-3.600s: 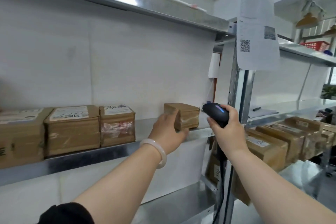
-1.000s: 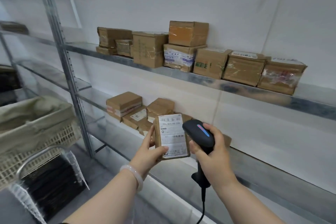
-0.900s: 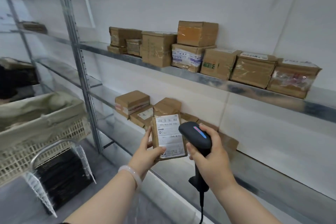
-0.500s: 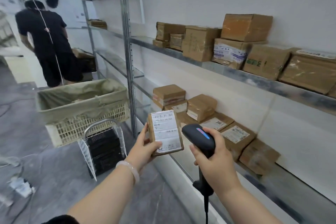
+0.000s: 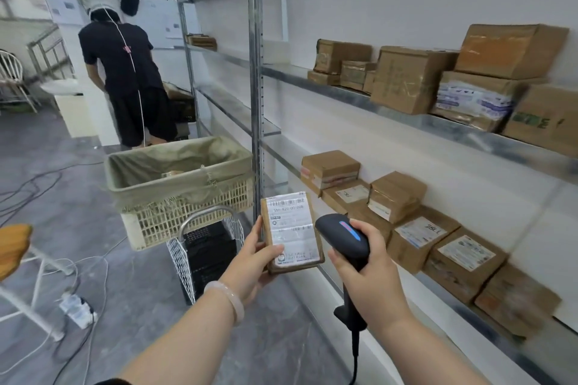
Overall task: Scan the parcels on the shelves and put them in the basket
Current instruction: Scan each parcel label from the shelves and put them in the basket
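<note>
My left hand [image 5: 252, 262] grips a small brown parcel [image 5: 292, 230] with its white barcode label facing me. My right hand [image 5: 367, 269] grips a black handheld scanner [image 5: 342, 236], its head right beside the parcel's label. A cream plastic basket [image 5: 187, 216] lined with green cloth sits on a wire cart to the left of the parcel; one parcel lies inside it. Several cardboard parcels stand on the upper metal shelf [image 5: 406, 117] and the lower metal shelf [image 5: 453, 309] on the right.
A person in black [image 5: 125, 72] stands with their back to me beyond the basket. Cables and a power strip [image 5: 76, 309] lie on the grey floor. A white stool with an orange seat [image 5: 14, 247] is at the left. A shelf upright [image 5: 256, 103] rises behind the basket.
I took the small parcel off the upper shelf and brought it down in front of the scanner. My view has swung left, so the basket and the person have come into sight.
</note>
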Available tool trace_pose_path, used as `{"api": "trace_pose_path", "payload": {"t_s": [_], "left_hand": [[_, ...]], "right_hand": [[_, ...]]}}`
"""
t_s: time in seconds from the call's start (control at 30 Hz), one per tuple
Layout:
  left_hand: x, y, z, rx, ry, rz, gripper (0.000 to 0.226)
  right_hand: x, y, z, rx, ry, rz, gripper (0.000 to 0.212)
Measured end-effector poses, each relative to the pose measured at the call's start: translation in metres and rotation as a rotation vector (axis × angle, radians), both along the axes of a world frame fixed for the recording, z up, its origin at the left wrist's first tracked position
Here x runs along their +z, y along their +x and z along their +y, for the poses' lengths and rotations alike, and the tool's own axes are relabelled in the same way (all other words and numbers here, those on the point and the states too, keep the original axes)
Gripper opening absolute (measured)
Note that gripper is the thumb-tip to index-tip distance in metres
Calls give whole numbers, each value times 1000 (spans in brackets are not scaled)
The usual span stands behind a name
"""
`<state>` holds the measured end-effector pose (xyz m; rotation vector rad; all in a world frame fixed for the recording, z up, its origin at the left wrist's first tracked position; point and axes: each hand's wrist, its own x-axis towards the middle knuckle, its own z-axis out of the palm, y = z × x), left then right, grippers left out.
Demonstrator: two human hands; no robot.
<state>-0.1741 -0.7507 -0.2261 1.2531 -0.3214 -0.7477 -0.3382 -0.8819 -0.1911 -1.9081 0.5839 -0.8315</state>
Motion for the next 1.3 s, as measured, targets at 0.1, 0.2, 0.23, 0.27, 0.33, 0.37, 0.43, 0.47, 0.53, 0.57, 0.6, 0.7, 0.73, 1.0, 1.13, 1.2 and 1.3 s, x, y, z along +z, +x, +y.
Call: {"api": "trace_pose_path", "payload": {"t_s": [0.1,0.2,0.23,0.27,0.33,0.37,0.43,0.47,0.53,0.57,0.6,0.7,0.73,1.0,1.13,1.2,1.3], "left_hand": [[4,31,13,-17,1,-6,71],[5,65,26,-21,-15,9,72],[5,76,32,-19,-17,14,72],[4,89,37,-19,-20,15,73],[3,110,48,-6,-28,15,74],[3,120,53,4,-34,20,74],[2,139,63,29,-42,27,71],[0,149,67,43,-47,34,68],[-2,164,77,68,-47,43,66],[-2,172,81,77,-42,44,66],[-3,179,86,82,-38,41,66],[-6,200,98,106,10,-10,67],[-6,206,102,111,38,-37,73],[-20,251,117,160,100,-102,75],[-28,277,118,230,88,-82,76],[-30,290,113,272,89,-75,68],[-31,310,102,312,110,-73,70]], "right_hand": [[-1,35,15,23,-7,25,49],[-3,72,31,49,2,53,51],[-3,84,37,53,-4,61,51],[-4,96,43,56,-11,69,52],[-5,121,55,59,-23,76,54],[-6,132,61,60,-29,79,54],[-8,154,72,64,-40,90,53],[-9,163,77,67,-45,99,53],[-12,181,86,75,-50,111,54],[-14,189,91,80,-50,114,54],[-15,196,95,86,-50,119,55],[-17,215,105,104,-56,130,56],[-18,221,107,109,-57,135,56],[-13,266,117,138,-148,154,56],[-4,290,121,183,-218,160,55],[0,303,120,220,-225,178,55],[6,324,110,264,-248,202,55]]}}
